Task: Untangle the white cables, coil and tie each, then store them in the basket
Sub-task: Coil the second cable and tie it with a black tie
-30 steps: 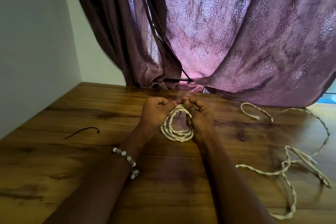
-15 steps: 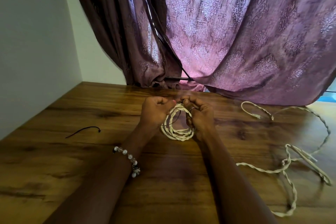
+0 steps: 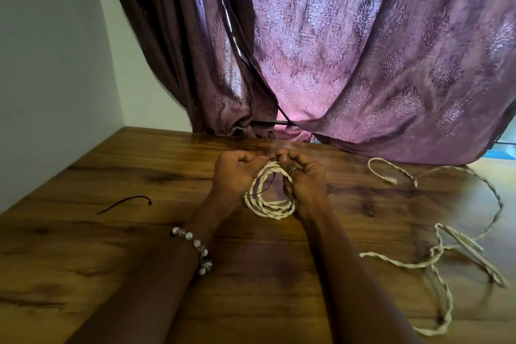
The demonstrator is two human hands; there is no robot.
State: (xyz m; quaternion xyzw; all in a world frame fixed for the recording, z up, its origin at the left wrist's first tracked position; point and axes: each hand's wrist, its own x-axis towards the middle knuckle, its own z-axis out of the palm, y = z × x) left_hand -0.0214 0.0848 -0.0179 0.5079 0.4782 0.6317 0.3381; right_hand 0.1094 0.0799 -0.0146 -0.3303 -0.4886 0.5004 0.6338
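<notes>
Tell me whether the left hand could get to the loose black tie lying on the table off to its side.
Probably yes. The black tie lies on bare table with nothing between it and the left hand. But that hand and the right hand both grip the coiled cable, so it must let go first.

Both hands curled at top of coiled white cable, left hand and right hand pinching thin black tie there; loose white cable sprawled right of right hand, spare black tie left of left hand.
</notes>
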